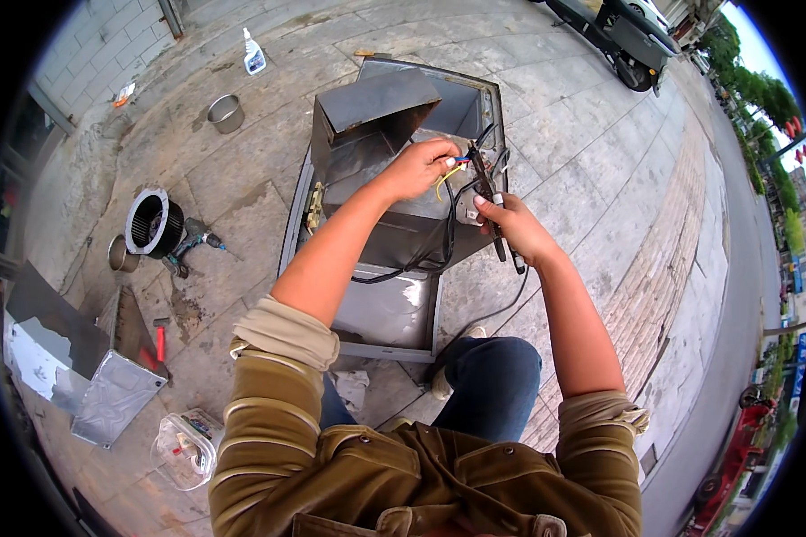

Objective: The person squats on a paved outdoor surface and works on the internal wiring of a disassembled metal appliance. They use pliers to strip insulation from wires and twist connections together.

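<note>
My left hand [418,168] is closed in a pinch on thin wires [461,161], with blue, red and yellow strands showing by its fingertips. Dark pliers [482,170] are gripped in my right hand [513,225], their jaws pointing away from me, close beside the wires. Whether the jaws touch a strand is too small to tell. Below both hands stands a grey metal appliance casing [376,224], its box-like upper part open. A black cable [449,234] loops down over the casing's front between my forearms.
On the paving to the left lie a blower wheel housing [155,222], a cordless drill [188,246], a red-handled hammer [160,340], metal panels [121,394] and a plastic tub [208,430]. Farther off are a round metal pan [226,115] and a spray bottle [253,54]. A scooter [631,45] stands far right.
</note>
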{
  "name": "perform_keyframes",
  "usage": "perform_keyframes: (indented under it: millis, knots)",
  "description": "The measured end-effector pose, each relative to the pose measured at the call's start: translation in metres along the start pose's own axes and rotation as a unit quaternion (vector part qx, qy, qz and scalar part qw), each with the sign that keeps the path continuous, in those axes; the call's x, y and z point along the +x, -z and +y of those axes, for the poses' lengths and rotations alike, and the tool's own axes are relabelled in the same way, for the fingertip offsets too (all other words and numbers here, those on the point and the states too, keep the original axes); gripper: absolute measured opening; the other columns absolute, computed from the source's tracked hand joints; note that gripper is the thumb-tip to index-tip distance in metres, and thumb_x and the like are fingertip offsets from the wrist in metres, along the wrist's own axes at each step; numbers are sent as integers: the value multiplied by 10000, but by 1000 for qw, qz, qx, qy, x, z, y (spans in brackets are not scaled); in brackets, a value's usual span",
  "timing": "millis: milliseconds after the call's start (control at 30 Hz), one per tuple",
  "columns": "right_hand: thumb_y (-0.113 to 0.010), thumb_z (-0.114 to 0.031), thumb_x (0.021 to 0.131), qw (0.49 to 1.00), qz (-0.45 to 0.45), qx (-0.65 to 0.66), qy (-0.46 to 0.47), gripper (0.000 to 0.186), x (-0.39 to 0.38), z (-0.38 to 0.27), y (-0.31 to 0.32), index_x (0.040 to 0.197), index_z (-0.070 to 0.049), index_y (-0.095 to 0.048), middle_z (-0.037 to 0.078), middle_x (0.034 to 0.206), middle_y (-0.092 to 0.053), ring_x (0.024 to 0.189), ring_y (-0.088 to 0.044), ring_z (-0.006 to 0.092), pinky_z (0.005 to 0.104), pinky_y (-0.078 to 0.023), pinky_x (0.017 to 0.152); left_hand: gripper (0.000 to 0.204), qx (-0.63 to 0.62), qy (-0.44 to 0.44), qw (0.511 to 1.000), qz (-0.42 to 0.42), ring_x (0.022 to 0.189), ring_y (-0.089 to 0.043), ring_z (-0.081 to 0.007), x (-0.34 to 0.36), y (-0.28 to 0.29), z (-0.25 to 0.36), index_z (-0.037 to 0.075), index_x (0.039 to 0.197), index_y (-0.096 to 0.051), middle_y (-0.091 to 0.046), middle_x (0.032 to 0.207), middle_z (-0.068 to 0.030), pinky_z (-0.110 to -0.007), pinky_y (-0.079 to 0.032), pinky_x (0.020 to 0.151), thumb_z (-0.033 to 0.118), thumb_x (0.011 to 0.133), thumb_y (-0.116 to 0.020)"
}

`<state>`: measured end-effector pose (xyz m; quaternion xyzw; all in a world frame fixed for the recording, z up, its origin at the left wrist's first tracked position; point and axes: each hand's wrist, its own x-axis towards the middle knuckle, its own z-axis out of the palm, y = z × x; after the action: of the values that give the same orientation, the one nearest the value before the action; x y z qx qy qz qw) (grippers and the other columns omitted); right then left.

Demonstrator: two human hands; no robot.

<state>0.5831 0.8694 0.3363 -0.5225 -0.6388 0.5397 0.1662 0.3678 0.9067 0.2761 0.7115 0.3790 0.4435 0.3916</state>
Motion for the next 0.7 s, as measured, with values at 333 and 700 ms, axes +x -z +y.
perform_keyframes:
  millis: [333, 700]
  knots:
    - [-592, -438, 841, 910, 81, -379, 148, 697, 25, -9, 20, 1260, 94, -426, 292, 1127, -575, 1059, -559, 411, 433, -428, 925, 166, -101, 40, 994, 15, 797, -478, -50, 3, -3, 2, 6, 1014, -595, -556, 864, 26, -210, -414, 735, 123, 957, -493]
    - [-612, -445, 844, 965, -28, -247, 89, 730, 30, -15, 29, 1324, 72, -422, 273, 1250, -532, 1163, -524, 340, 378, -399, 966, 180, -143, 38, 989, 3, 827, -476, -57, 1, 2, 1, 28, 981, -584, -546, 860, 42, -224, -409, 770, 185, 962, -499]
